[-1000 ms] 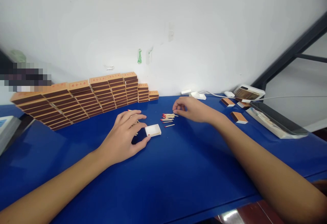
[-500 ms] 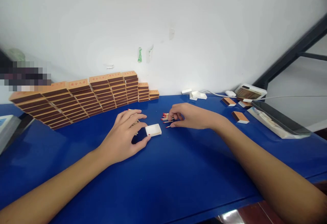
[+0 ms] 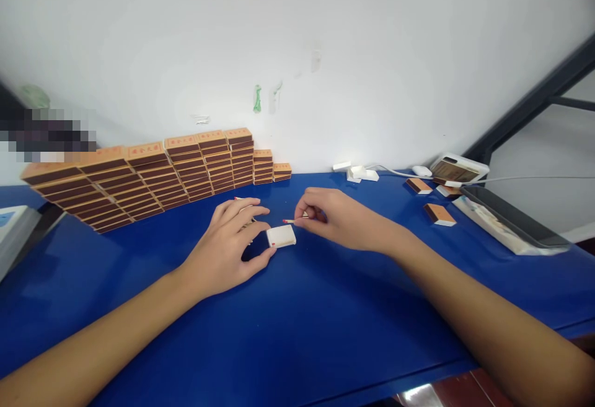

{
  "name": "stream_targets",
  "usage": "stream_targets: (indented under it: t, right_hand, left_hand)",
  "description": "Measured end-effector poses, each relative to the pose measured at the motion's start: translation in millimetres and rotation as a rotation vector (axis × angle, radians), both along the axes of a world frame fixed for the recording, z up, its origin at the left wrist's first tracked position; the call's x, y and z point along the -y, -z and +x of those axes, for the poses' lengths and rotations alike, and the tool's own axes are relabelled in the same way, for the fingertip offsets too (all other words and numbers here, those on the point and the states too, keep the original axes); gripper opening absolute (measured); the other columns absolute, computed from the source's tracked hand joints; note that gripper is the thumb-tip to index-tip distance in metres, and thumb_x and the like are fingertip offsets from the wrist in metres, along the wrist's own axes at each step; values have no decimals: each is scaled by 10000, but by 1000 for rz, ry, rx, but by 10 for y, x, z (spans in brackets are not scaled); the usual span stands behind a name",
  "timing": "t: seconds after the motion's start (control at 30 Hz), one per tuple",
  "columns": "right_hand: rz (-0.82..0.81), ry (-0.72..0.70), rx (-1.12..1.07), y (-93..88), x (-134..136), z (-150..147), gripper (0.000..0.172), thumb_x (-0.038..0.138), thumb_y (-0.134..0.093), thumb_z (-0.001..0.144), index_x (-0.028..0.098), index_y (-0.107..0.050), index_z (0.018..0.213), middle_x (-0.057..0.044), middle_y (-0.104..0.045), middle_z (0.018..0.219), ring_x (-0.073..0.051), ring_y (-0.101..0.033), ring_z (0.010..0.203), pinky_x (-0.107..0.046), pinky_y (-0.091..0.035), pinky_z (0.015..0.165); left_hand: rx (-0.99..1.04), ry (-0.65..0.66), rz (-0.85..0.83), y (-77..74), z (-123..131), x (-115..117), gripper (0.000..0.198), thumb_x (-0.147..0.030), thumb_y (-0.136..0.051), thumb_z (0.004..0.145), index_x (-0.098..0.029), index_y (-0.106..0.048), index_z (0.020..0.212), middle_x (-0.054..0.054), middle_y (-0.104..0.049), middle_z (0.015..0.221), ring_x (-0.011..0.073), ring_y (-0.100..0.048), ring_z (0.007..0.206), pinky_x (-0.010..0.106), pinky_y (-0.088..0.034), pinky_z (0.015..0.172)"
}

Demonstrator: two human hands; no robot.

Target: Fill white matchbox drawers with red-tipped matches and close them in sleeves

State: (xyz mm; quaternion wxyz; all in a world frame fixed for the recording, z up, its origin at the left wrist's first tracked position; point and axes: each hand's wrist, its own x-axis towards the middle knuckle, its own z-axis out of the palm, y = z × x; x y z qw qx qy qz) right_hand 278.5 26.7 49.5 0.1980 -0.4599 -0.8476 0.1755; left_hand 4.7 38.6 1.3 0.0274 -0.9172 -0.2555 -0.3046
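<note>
A small white matchbox tray lies on the blue table, a red match head showing at its near left corner. My left hand steadies the tray's left end between thumb and index finger, the other fingers stretched over some matches that they partly hide. Just above and right of the tray, my right hand is closed in a pinch on a match, its red head pointing left. Whether more than one match is in the pinch I cannot tell; the loose matches behind it are mostly hidden.
Stacked matchboxes line the wall at left. White empty-looking trays lie at the back. To the right are loose matchboxes, a white cable, a white earbud case and a dark phone-like slab.
My right hand has lifted a match from the loose matches and moved slightly left toward the tray. My left hand keeps its place at the tray.
</note>
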Motion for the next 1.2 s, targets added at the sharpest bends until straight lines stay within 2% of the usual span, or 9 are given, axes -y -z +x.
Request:
stream_targets:
  t: [0.17, 0.33, 0.5, 0.7, 0.9, 1.2]
  right_hand:
    - [-11, 7, 53, 50, 107, -196, 68, 227, -661, 1015, 204, -707, 970, -51, -679, 971, -163, -589, 790, -299, -417, 713]
    - [45, 87, 2, -10, -30, 14, 153, 300, -648, 1028, 207, -743, 953, -48, -683, 902, -171, -584, 764, -313, -429, 728]
    - [-26, 102, 136, -28, -173, 238, 151, 211, -638, 991, 194, -782, 948, -66, -675, 927, -172, -579, 761, -317, -417, 721]
    - [-47, 66, 162, 79, -207, 208, 137, 189, -632, 998, 182, -765, 962, -71, -663, 974, -171, -593, 782, -314, -426, 735]
    - [-8, 63, 183, 117, -214, 196, 142, 179, -617, 992, 183, -680, 864, -51, -632, 925, -160, -564, 743, -311, -413, 725]
    - [-69, 50, 172, 135, -232, 237, 109, 233, -621, 996, 193, -700, 934, -76, -669, 969, -185, -595, 790, -317, -443, 728]
  left_hand:
    - [-14, 2, 16, -10, 7, 1, 193, -340, -687, 1005, -210, -718, 1144, 134, -718, 1364, 373, -578, 1419, 622, -447, 1171]
    - [-1, 1, -19, -19, 7, 7, 195, -338, -704, 992, -231, -725, 1154, 117, -726, 1362, 375, -580, 1420, 629, -444, 1177]
    - [1, 2, -26, -18, 2, 9, 195, -333, -713, 986, -223, -730, 1147, 117, -724, 1365, 375, -576, 1425, 630, -440, 1188]
    - [-8, 7, 10, -8, -1, 7, 200, -341, -691, 1009, -202, -719, 1150, 133, -720, 1357, 365, -577, 1420, 622, -448, 1179]
    - [-10, 7, 4, -5, -2, 2, 200, -342, -695, 1006, -211, -717, 1156, 128, -721, 1359, 363, -576, 1419, 623, -447, 1178]
    - [-13, 8, -6, -9, -3, 3, 185, -346, -691, 1004, -219, -722, 1136, 123, -725, 1355, 369, -578, 1422, 621, -444, 1179]
